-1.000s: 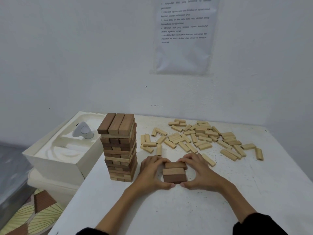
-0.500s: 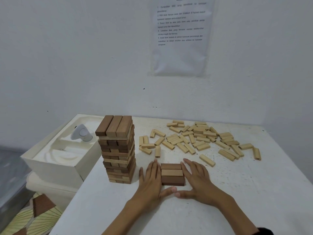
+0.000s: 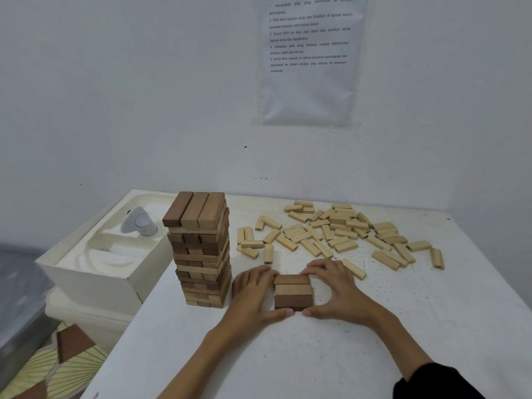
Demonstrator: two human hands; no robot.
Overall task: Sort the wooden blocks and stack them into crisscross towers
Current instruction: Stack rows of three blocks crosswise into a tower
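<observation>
Three brown blocks (image 3: 292, 293) lie side by side as one flat row on the white table (image 3: 431, 326). My left hand (image 3: 254, 295) curls round the row's left end, thumb at its near edge. My right hand (image 3: 335, 289) curls round the right end, its thumb also at the near edge, and the two thumbs almost meet. A tall crisscross tower (image 3: 201, 251) of brown blocks stands just left of my left hand. Several loose pale blocks (image 3: 331, 234) lie scattered behind the hands.
A white moulded tray (image 3: 95, 254) with a small white gadget (image 3: 139, 223) sits off the table's left edge. A printed sheet (image 3: 309, 59) hangs on the wall behind. One pale block (image 3: 354, 269) lies close to my right hand's fingers.
Half a second ago both hands lay flat with straight fingers beside the row. Their fingers have curled back round its ends, squeezing the three blocks together.
</observation>
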